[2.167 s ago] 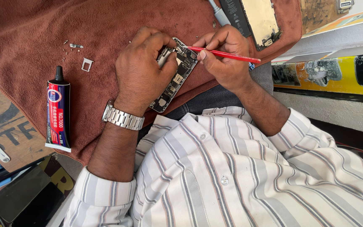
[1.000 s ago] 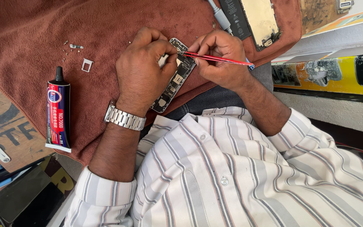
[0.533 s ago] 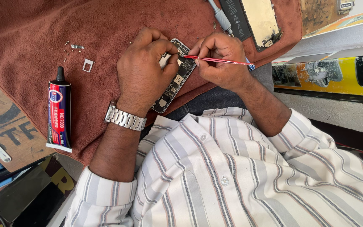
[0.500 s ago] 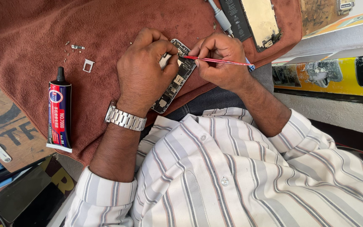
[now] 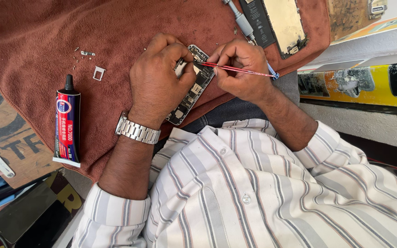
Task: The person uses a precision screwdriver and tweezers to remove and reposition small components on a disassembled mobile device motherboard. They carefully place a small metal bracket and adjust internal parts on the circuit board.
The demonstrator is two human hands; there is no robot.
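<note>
Holding a bare phone circuit board [image 5: 190, 92] above the brown cloth [image 5: 37, 32], the left hand [image 5: 159, 80] has its grip closed around the board's upper part, thumb and forefinger pinching it near the top edge. The board slants from about one o'clock down to seven o'clock, its lower end jutting out below the palm, just beside the steel wristwatch [image 5: 136, 130].

At three o'clock from the left hand, the right hand [image 5: 242, 69] has its grip closed on thin red tweezers [image 5: 240, 70]; their tips meet the top of the board, while the blue rear end sticks out toward three o'clock.

The cloth covers most of the worktop [image 5: 5, 133]. At nine o'clock from the hands lies a black-capped glue tube [image 5: 66, 124] with a red and blue label, nozzle pointing to twelve o'clock. Above it, near eleven o'clock, sit a small metal card tray [image 5: 99, 73] and a few tiny screws and brackets [image 5: 86, 53]. At one o'clock from the hands lie an opened phone body [image 5: 276, 20] and a grey screwdriver [image 5: 242, 20], well apart from the board.
</note>
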